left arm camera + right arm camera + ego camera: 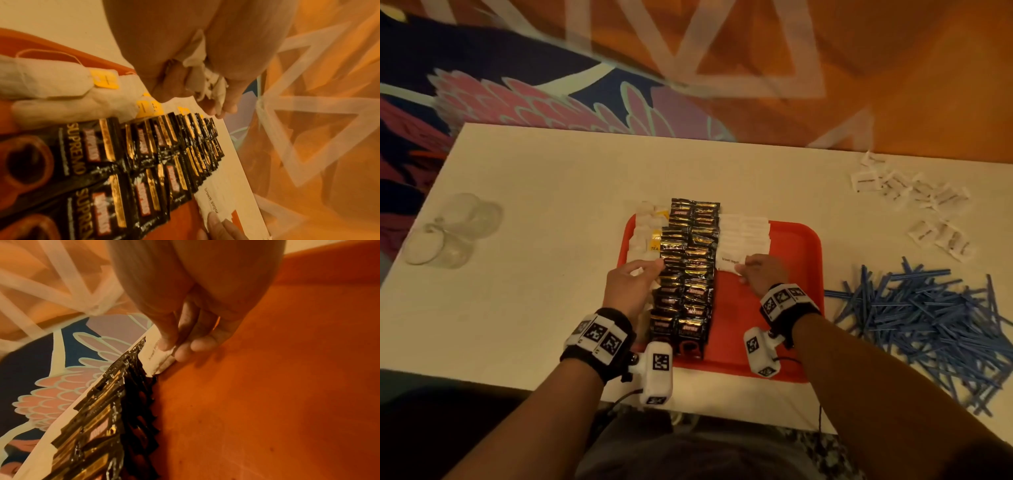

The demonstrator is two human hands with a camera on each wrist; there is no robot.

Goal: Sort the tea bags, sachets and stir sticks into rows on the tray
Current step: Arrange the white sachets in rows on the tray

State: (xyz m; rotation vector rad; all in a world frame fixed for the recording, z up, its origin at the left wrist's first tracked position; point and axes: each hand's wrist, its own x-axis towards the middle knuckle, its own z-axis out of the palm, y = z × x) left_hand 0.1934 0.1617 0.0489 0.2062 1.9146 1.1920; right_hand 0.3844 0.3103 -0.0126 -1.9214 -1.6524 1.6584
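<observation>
A red plastic tray (pixel 803 246) is sitting on the white worktop (pixel 551 205) in front of the person. Down its middle, two rows of black and gold coffee sachets (pixel 688 270) are overlapping like shingles; the left wrist view is showing "SUPREMO" printed on them. At their 9 o'clock side, a row of white paper tea bags (pixel 642 233) with yellow tags is running along the tray's left edge, one tag reading "TEA". At their 3 o'clock side, white paper sugar sachets (pixel 743 233) are lying in rows, the nearest printed "brown sugar".

The left hand (pixel 631 281) is resting over the tea bag row, its fingers (pixel 226 91) curling round crumpled white tea bags in the palm. The right hand (pixel 762 274) is pinching the nearest sugar sachet between thumb and fingers (pixel 185 352), low on the tray floor just beside the coffee rows.

At 3 o'clock from the tray, a loose heap of blue stir sticks (pixel 928 325) is sprawling over the worktop, and at 1 o'clock more white sachets (pixel 914 198) are lying scattered. At 9 o'clock, clear glass cups (pixel 452 233) are lying well apart from the tray.
</observation>
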